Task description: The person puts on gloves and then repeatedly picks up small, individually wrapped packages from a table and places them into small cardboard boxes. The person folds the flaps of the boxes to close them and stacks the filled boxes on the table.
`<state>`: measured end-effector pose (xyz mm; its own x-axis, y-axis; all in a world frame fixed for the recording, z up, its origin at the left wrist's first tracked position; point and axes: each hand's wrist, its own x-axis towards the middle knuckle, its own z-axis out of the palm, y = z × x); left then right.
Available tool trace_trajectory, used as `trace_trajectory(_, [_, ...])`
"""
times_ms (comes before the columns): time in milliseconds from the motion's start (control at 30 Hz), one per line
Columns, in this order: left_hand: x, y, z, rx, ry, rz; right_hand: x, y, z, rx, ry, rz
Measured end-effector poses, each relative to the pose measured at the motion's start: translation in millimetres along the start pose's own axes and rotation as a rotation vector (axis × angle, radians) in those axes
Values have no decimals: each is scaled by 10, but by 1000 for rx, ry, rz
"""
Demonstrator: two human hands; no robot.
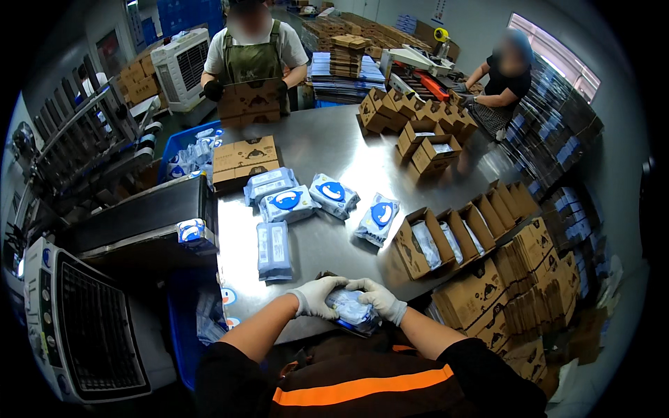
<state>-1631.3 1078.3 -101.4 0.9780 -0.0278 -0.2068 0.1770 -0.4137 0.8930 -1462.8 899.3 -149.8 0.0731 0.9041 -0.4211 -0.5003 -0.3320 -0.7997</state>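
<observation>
Close to my body at the table's near edge, my left hand [320,297] and my right hand [380,299], both in white gloves, grip a pale blue pack of wipes [352,311] from its two sides. Part of the pack is covered by the gloves. Ahead of my hands lie several more packs: a wipes pack with a blue lid [378,217], another lidded pack [334,194], a third [288,203], and a pack lying label side up [274,249]. To the right of my hands stands a row of open brown cartons [417,244], several with wipes packs inside.
Flat folded cartons [474,292] are stacked at the right. A closed carton [245,161] sits at the table's far left, by a conveyor belt [153,216]. Across the steel table [313,139] one person holds a carton [249,102]; another person [505,83] works far right.
</observation>
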Motion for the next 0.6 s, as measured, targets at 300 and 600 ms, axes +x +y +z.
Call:
trace_trajectory(300, [130,-73,-40,333,-161,-29,62,-25,-87,-338,40,-30])
trace_trajectory(600, [92,225,148,531,-84,12,42,93,-202,-199,-40,-65])
